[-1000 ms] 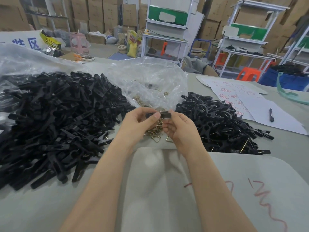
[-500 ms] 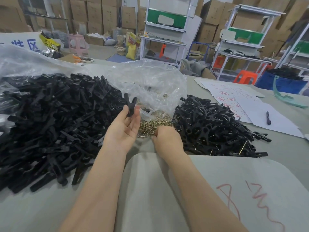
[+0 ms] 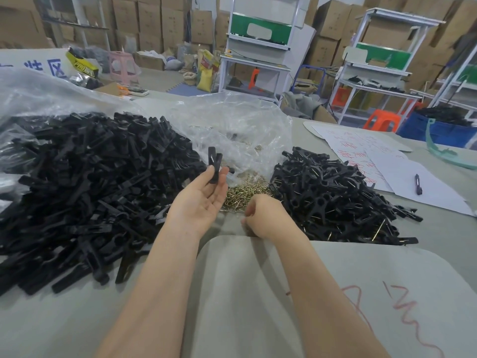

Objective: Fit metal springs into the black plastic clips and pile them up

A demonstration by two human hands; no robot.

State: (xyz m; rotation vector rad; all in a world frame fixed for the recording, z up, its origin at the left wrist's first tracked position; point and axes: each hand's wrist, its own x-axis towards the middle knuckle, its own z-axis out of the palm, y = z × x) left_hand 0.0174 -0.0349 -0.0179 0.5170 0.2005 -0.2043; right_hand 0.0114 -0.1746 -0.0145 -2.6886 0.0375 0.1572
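Observation:
My left hand is palm up and pinches a pair of black plastic clip halves between thumb and fingers, so they stick up above the fingertips. My right hand is knuckles up at the near edge of the heap of brass-coloured metal springs. Its fingers are curled with the tips pinched together on a spring that they mostly hide. A large heap of loose black clip parts lies to the left. A smaller pile of black clips with springs fitted lies to the right.
A crumpled clear plastic bag sits behind the springs. White sheets with red writing and a pen lie at the right. A grey mat with red marks covers the near table. Shelves, cartons and stools stand beyond.
The hands were together on one clip; they parted. My left hand lifted the clip halves up and left, and my right hand dropped to the spring heap and drew slightly back.

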